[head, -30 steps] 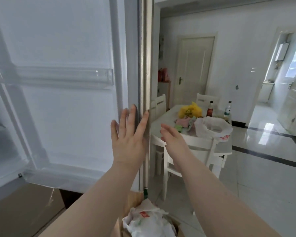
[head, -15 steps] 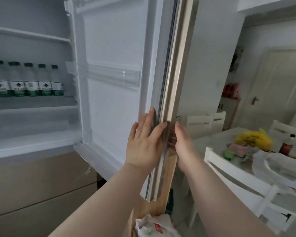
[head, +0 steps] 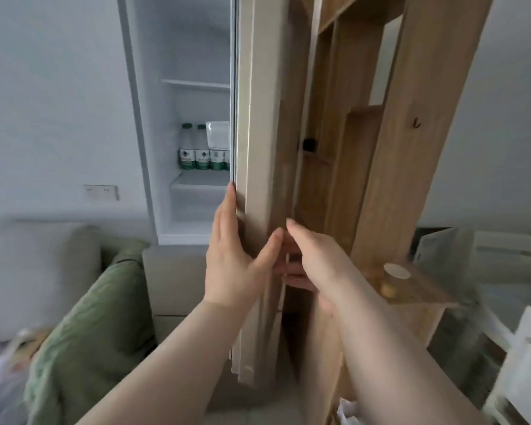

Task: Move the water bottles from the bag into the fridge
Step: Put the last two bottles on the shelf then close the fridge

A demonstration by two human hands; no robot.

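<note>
The fridge door stands edge-on in the middle of the view, partly swung toward the white fridge. Through the remaining gap I see water bottles with green caps and green labels standing in a row on a shelf; the door hides the right end of the row. My left hand lies flat against the door's edge, fingers apart, holding nothing. My right hand is on the door's outer side, fingers curled around the edge. Of the bag, only a scrap of white plastic shows at the bottom.
A wooden shelving unit stands right behind the door, with a small white lid on its low ledge. A grey sofa with a green blanket fills the lower left. A wall socket is left of the fridge.
The fridge door has swung far toward closing, both hands moving with it. The view has turned left, away from the dining table, so the sofa and wall now show.
</note>
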